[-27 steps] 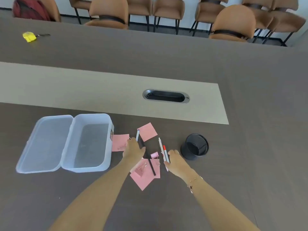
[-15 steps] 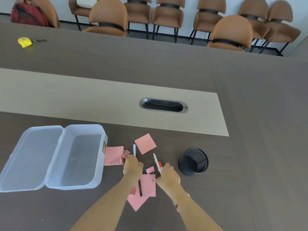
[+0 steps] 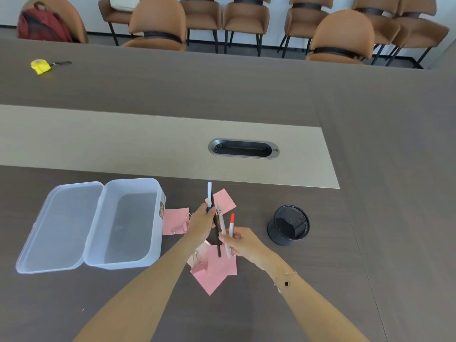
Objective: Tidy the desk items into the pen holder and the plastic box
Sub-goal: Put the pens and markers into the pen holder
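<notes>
Both hands are up over the dark table (image 3: 320, 292), near its front edge. The left hand (image 3: 201, 224) is closed around two pens. One is a white pen with a blue tip (image 3: 209, 193) that sticks up past the fingers toward the far side of the table. The other is a thin black pen (image 3: 217, 239) that hangs down below the hand. The right hand (image 3: 243, 241) is closed around two more pens. One is a white pen with a red cap (image 3: 231, 223), and the red end points up. The other is a pale pen (image 3: 221, 222) that leans toward the left hand. The pens from both hands come close together in the middle, and the black pen passes just beside the right thumb.

Under the hands lie pink sticky notes (image 3: 217, 270) in a messy pile on the table. A pink binder clip (image 3: 198, 267) sits on the left side of that pile. One more pink note (image 3: 225, 199) lies behind the pens, and another pink note (image 3: 174, 220) with a small clip (image 3: 181, 228) on it touches the side of the box.

The clear plastic box (image 3: 130, 223) sits toward the left edge of the table, with its lid (image 3: 60, 225) flipped open to the left. The black mesh pen holder (image 3: 288, 224) stands to the right of the right hand, near it but not touching.
</notes>
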{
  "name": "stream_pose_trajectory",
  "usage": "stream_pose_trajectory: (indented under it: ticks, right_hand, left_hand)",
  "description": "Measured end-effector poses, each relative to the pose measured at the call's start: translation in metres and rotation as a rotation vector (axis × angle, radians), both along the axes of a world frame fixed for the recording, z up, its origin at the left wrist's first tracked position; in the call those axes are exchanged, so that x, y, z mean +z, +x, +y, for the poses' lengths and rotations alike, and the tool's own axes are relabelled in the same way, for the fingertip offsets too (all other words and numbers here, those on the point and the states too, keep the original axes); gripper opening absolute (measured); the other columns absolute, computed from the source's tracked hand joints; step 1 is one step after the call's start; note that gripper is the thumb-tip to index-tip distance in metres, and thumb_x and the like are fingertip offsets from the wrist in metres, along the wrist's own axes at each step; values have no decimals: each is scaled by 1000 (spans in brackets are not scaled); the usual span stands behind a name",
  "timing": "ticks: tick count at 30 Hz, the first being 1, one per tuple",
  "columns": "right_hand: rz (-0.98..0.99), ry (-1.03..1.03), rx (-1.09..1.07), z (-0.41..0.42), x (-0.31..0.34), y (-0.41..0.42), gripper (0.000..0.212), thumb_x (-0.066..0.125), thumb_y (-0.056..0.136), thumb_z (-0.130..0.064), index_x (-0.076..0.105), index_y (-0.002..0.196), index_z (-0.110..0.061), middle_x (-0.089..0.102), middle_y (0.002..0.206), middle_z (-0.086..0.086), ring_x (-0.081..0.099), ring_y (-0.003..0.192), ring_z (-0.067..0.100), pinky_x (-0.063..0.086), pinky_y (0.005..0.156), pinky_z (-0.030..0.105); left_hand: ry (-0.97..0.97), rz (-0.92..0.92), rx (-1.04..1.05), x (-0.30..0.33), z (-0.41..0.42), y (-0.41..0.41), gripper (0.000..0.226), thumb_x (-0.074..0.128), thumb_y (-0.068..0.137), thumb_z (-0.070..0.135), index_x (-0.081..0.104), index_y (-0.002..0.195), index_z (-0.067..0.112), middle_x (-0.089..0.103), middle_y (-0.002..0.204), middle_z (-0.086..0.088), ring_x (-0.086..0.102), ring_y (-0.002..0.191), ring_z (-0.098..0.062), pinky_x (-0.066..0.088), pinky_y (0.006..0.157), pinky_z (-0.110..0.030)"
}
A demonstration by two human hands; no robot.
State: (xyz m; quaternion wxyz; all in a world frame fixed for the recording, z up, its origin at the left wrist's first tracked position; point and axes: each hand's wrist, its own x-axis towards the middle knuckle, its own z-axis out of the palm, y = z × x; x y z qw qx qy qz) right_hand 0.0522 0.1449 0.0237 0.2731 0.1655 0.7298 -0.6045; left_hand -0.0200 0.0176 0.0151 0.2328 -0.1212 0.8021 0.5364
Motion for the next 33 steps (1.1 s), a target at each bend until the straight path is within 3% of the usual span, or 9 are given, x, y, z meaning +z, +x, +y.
stream_pose_trajectory:
  ticks: [6,8,13,17,21,23,27,31,33]
  right_hand:
    - [71,144,96,-5,12,-2,21,55,91,-21,57,73,-11,49,64,2,45,54,16,40,52,23]
    - [87,146,43,-5,19,-1,23,52,92,-22,59,72,-17,53,70,6,47,61,18,40,57,25]
    - [194,249,37,12,35,3,25,49,94,-21,71,101,-12,73,98,3,65,87,17,50,77,26]
    - [247,233,-37,39,58,6,19,53,95,-26,71,98,-19,61,69,-13,54,60,4,42,60,14]
    - [251,273,-333,81,76,5,15,55,93,-21,66,84,-16,68,72,-2,55,46,1,43,47,9]
    - [230,346,-436,106,81,8,15,56,92,-22,68,89,-15,69,69,1,56,45,2,43,44,8]
    - [200,516,-364,133,73,20,12,55,92,-23,65,93,-17,64,62,-2,53,39,4,39,42,12]
    - [153,609,-239,132,48,16,16,57,89,-22,59,74,-16,61,64,-1,52,46,10,51,55,31]
    - [118,654,-193,130,39,12,26,55,89,-22,53,63,-21,59,61,-2,52,46,12,49,50,29]
  left_hand:
    - [81,25,-121,16,3,7,21,42,100,17,54,86,7,49,62,-2,43,55,-13,35,52,-21]
    - [91,35,-205,21,2,11,23,44,99,16,58,85,7,49,60,0,42,55,-12,34,51,-19]
    - [133,-102,-348,31,8,20,29,55,94,29,63,70,15,46,57,6,38,48,-6,30,49,-16]
    - [266,-52,-326,48,30,15,24,61,91,32,71,76,17,51,64,5,42,59,-10,36,61,-18]
    - [280,72,-178,70,72,11,10,66,87,34,75,89,30,65,85,3,54,79,-12,46,82,-24]
    - [289,124,-132,75,91,10,7,69,85,31,75,81,30,65,84,-3,51,77,-16,43,80,-27]
    - [201,249,-167,73,124,17,20,70,84,21,77,101,12,75,89,-9,58,77,-13,46,76,-24]
    - [83,292,-294,51,144,28,15,67,85,19,78,93,12,65,72,-3,51,67,-16,41,67,-26]
    - [-36,343,-365,37,147,32,15,66,85,22,77,82,13,61,63,1,52,67,-21,37,66,-30]
